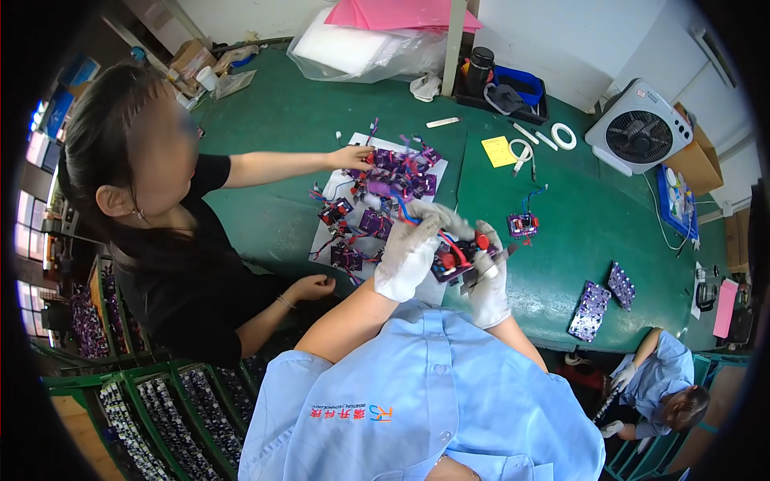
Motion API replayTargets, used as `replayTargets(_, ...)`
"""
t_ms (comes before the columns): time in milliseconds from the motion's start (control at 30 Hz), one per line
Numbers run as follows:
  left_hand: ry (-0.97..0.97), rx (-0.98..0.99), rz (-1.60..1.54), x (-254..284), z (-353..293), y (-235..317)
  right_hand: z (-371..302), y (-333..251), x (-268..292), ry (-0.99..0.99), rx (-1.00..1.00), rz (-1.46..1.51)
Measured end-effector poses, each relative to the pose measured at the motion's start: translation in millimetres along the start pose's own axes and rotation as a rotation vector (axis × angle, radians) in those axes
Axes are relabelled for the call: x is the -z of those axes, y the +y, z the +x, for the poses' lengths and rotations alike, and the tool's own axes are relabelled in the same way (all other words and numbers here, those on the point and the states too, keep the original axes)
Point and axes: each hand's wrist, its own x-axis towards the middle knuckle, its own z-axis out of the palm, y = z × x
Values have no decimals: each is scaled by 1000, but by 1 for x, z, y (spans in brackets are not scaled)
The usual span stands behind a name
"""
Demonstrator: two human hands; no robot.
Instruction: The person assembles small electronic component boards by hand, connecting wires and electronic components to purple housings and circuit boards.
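White gloves cover both my hands. My left hand is closed at the left side of a small purple circuit board with red and black parts and red wires. My right hand grips the same board from the right. A short dark pointed piece sticks out beside the right fingers; its kind is unclear. Just beyond my left hand, several similar purple boards with coloured wires are heaped on a white sheet. One more wired board lies apart on the green table.
At the left a co-worker in black reaches a hand into the heap. Two purple panels lie near the right table edge. Farther back are a yellow note, a white ring, a box fan and a black tray. Another person sits lower right.
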Motion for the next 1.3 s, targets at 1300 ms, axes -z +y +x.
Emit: replayTargets(1300,-596,-280,1216,-11,-22,38,-22,-24,-10,-105,609,-250)
